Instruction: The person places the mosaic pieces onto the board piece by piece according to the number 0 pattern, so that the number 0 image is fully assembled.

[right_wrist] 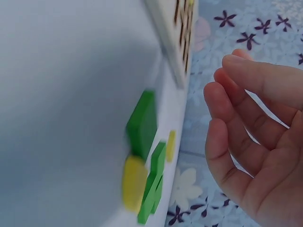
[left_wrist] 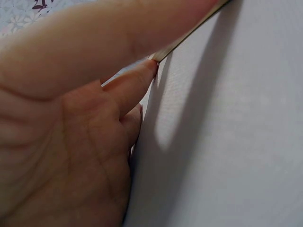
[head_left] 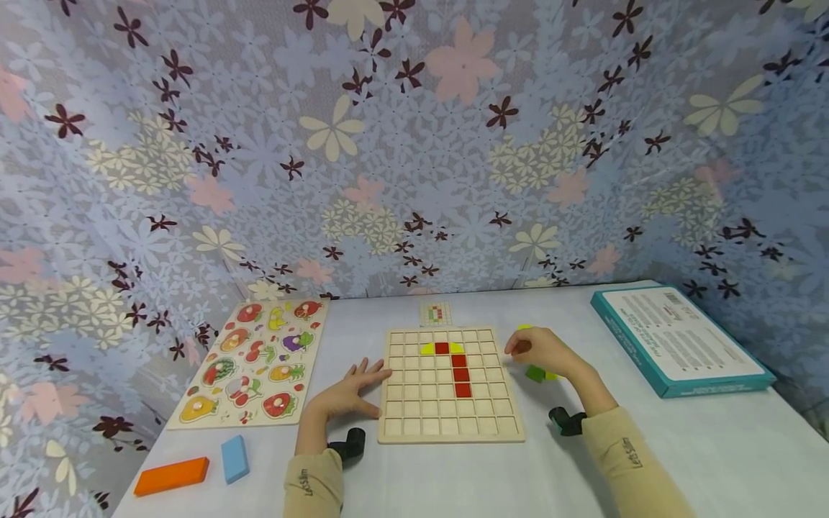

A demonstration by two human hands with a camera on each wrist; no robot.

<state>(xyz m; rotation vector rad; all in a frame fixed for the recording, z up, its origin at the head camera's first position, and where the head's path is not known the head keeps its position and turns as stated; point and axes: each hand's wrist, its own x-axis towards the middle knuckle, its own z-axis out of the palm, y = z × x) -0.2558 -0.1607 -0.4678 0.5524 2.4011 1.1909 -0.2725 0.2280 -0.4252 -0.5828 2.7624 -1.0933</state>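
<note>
Four red tiles (head_left: 458,367) and two yellow curved pieces (head_left: 429,349) already sit in the wooden grid board (head_left: 450,424) on the bench (head_left: 680,460), forming the top and stem of a figure; most cells remain unfilled, so I judge the pattern barely begun. The left hand (head_left: 346,392) lies flat, fingers straight, touching the board's left edge. The right hand (head_left: 542,350) hovers over the loose green pieces (right_wrist: 142,124) and yellow pieces (right_wrist: 134,182) beside the board's right edge, fingers (right_wrist: 227,101) loosely curled, holding nothing. A small pattern card (head_left: 435,314) lies just beyond the board.
</note>
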